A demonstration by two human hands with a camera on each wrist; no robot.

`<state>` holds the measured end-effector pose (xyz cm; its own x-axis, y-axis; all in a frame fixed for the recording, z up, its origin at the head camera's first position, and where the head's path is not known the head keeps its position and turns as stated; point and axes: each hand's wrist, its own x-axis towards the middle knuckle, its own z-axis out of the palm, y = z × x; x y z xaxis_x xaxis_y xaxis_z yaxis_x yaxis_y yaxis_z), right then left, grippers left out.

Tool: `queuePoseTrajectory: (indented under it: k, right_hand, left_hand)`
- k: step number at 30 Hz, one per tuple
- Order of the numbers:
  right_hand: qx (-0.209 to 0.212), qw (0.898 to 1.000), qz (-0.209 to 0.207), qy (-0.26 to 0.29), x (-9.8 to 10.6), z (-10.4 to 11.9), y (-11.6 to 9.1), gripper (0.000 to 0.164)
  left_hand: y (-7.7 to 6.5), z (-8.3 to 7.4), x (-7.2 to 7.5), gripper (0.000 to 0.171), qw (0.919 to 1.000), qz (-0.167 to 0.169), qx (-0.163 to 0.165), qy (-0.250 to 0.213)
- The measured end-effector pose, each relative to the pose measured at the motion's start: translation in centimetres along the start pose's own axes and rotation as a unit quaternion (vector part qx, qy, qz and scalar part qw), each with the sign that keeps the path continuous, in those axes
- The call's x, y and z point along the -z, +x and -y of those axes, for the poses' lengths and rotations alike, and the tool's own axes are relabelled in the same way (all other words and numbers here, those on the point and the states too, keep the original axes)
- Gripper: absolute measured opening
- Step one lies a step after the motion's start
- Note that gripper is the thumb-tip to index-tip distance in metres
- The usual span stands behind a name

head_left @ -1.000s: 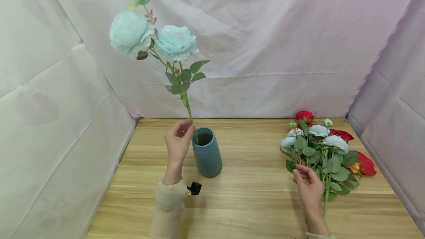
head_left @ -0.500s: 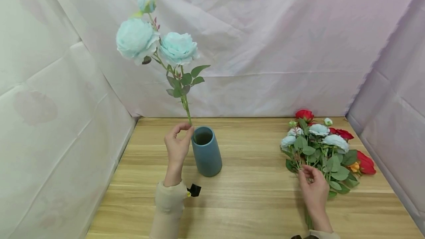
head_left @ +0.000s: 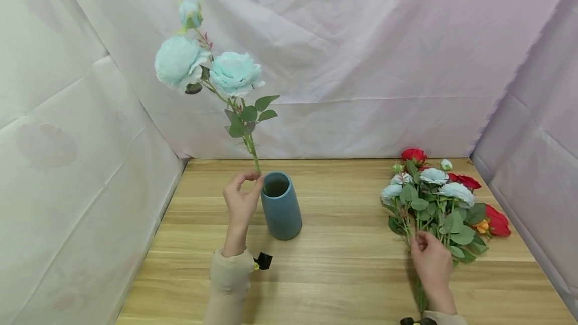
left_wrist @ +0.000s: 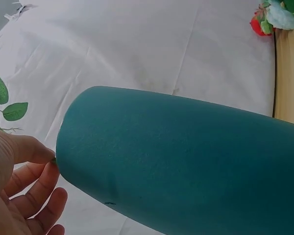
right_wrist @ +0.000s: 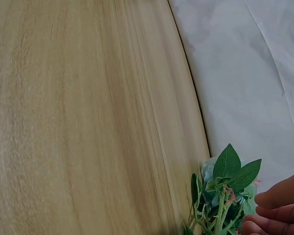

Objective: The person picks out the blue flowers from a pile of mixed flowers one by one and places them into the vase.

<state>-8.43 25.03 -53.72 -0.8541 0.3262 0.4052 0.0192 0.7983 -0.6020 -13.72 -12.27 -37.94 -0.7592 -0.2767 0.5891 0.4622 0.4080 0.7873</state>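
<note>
Your left hand (head_left: 241, 202) pinches the stem of the artificial flower spray with 2 full pale-blue blooms and 1 bud (head_left: 236, 73), thumb against fingertip. The grip sits low, right at the rim of the tapered matte-blue vase (head_left: 283, 217), left of the frame's centre, probably so you can steer the stem's end, which seems to be just inside the mouth. With the heavy-looking heads high in the upper left, the spray tilts outward, and your pinch likely keeps it from tipping.

At lower right, your right hand (head_left: 431, 265) curls at the stems of the mixed red, pale-blue and orange artificial flower bunch (head_left: 420, 205); whether it grips any, you cannot tell. The bunch lies on the light wood-grain table (head_left: 343, 255), stems towards you, presumably for easy reach.
</note>
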Motion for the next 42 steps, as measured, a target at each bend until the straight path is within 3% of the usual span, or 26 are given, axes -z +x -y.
queuePoseTrajectory:
  k: [9, 17, 25, 34, 42]
  right_hand:
    - [-0.04, 0.996, 0.075, -0.031, 0.0, -0.3, -0.1, 0.016]
    - [-0.048, 0.992, 0.107, -0.041, 0.1, -0.7, 0.0, 0.019]
    - [-0.054, 0.989, 0.126, -0.052, -0.1, -1.2, 0.1, 0.023]
    - [-0.062, 0.987, 0.137, -0.06, -0.5, -1.6, 0.2, 0.02]
    - [-0.07, 0.985, 0.143, -0.067, -0.8, -1.9, 0.3, 0.021]
  left_hand:
    - [-0.3, 0.1, -0.1, 0.004, 1.0, 0.007, -0.001, 0.007]
    - [-0.5, 0.1, -0.2, 0.002, 1.0, 0.005, -0.001, 0.008]
    - [-0.5, 0.1, -0.3, 0.007, 0.9987, 0.002, -0.037, 0.035]
    - [-0.8, 4.1, -0.7, 0.005, 0.9979, -0.001, -0.044, 0.049]
    - [-1.0, 4.4, -0.5, 0.006, 0.9935, 0.006, -0.089, 0.071]
